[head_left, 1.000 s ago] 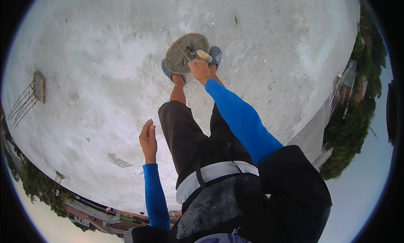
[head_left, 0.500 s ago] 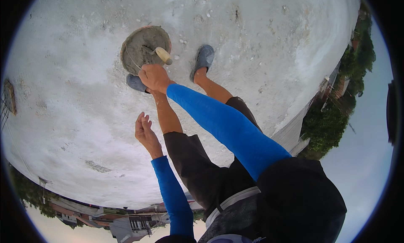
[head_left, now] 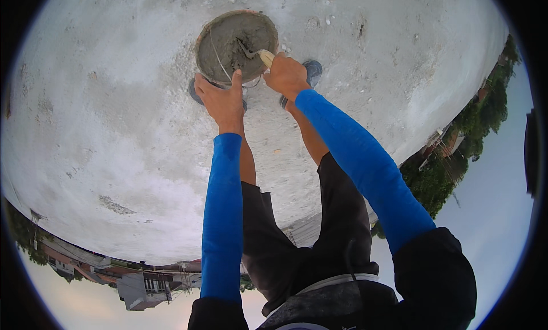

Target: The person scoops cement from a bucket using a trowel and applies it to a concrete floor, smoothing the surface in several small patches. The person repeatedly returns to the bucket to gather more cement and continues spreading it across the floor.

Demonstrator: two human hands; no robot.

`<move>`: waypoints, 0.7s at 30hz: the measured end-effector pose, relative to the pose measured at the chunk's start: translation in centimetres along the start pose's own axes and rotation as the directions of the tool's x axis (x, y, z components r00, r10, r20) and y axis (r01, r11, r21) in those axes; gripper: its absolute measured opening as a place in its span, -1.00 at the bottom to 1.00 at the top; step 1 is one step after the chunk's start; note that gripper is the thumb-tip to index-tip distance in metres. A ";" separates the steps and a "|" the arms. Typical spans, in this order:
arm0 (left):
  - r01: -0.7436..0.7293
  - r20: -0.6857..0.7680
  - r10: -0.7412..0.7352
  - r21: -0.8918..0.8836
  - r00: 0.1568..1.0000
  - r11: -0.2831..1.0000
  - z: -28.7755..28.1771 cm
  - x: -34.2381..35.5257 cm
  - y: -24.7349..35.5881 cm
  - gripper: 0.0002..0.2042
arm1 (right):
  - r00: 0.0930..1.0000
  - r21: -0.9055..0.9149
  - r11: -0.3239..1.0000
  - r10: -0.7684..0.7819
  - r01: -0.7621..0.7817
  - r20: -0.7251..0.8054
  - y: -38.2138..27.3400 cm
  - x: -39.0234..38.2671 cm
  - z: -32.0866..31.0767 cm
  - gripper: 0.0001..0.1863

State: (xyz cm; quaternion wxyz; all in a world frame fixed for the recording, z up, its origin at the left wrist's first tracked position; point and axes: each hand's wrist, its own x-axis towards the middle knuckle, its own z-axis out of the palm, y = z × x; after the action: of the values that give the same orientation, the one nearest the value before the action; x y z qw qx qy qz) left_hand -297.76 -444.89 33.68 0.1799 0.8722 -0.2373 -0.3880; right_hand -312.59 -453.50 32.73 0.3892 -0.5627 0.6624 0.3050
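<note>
A round bucket stands on the ground between and just beyond my feet, filled nearly to its rim with wet grey mortar. A trowel with a pale wooden handle leans in it, its blade partly sunk in the mortar. The fingers of my right hand are closed round that handle at the bucket's near right side. At the near left rim is my left hand, thumb and fingers spread. Whether it touches the rim is hard to tell. The bucket's thin wire handle lies across the mortar toward this hand.
My feet in dark clogs are planted close to the bucket on the rough grey concrete surface. Small crumbs of debris are scattered around. Trees and buildings show beyond the surface's edges.
My right hand has let go of the bucket's wire handle and taken hold of the trowel. My left hand has moved forward to the bucket's rim. The view has shifted.
</note>
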 end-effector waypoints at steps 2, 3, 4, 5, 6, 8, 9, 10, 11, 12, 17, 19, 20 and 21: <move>0.009 0.054 -0.013 0.062 0.998 0.998 0.3 0.8 -1.6 -0.02 | 0.999 -0.030 0.999 -0.035 0.036 0.010 0.0 0.2 0.3 -0.49; -0.003 0.041 0.001 0.058 0.999 0.998 0.4 1.1 -2.5 -0.07 | 0.999 -0.051 0.998 -0.028 0.029 0.026 0.0 0.1 0.0 -0.48; -0.020 0.040 0.018 0.058 0.999 0.998 0.4 1.6 -3.6 -0.12 | 0.999 -0.072 0.997 -0.036 0.038 0.026 0.0 -0.4 -0.4 -0.49; -0.033 0.042 0.031 0.062 0.999 0.998 0.3 2.1 -4.7 -0.16 | 0.999 -0.093 0.994 -0.048 0.050 0.022 0.1 -1.1 -1.1 -0.48; -0.047 0.056 0.043 0.066 0.997 0.997 0.0 2.9 -5.8 -0.21 | 0.998 -0.120 0.991 -0.058 0.061 0.031 0.2 -2.1 -1.9 -0.48; -0.029 0.105 0.019 0.096 0.994 0.995 -0.7 3.9 -7.9 -0.29 | 0.996 -0.119 0.990 -0.076 0.082 0.053 1.0 -4.7 -3.7 -0.46; -0.047 0.133 0.033 0.100 0.991 0.994 -0.9 4.1 -8.6 -0.30 | 0.995 -0.123 0.989 -0.079 0.087 0.068 1.6 -6.1 -4.7 -0.45; -0.038 0.154 0.020 0.116 0.988 0.992 -1.3 3.9 -9.2 -0.31 | 0.995 -0.126 0.987 -0.095 0.100 0.041 2.2 -7.5 -5.6 -0.45; -0.020 0.184 -0.007 0.143 0.983 0.989 -1.7 3.5 -9.5 -0.31 | 0.994 -0.129 0.985 -0.112 0.113 0.014 2.8 -9.0 -6.4 -0.46; -0.022 0.165 0.005 0.102 0.986 0.995 -2.2 2.7 -9.6 -0.29 | 0.989 -0.133 0.981 -0.144 0.138 -0.031 3.1 -9.9 -7.1 -0.47; 0.221 0.286 -0.142 -0.265 0.948 0.938 -4.4 -6.4 -6.9 -0.30 | 0.954 -0.233 0.965 -0.176 0.119 -0.243 4.7 -11.8 -9.3 -0.51; 0.271 0.342 -0.145 -0.355 0.928 0.895 -4.5 -10.9 -5.0 -0.35 | 0.902 -0.275 0.941 -0.284 0.197 -0.326 4.6 -9.9 -8.7 -0.52; 0.259 0.399 -0.117 -0.322 0.909 0.911 -4.6 -13.0 -4.3 -0.37 | 0.869 -0.295 0.923 -0.346 0.247 -0.354 4.3 -8.1 -8.1 -0.52; 0.287 0.456 -0.137 -0.277 0.879 0.917 -4.4 -15.0 -3.8 -0.39 | 0.873 -0.314 0.914 -0.359 0.258 -0.329 4.2 -6.1 -7.4 -0.52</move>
State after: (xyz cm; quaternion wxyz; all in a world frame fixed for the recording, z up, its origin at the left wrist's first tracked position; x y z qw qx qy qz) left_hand -302.19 -432.92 43.49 0.2254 0.7428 -0.1026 -0.6220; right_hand -317.59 -455.88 41.63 0.2204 -0.7562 0.5800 0.2077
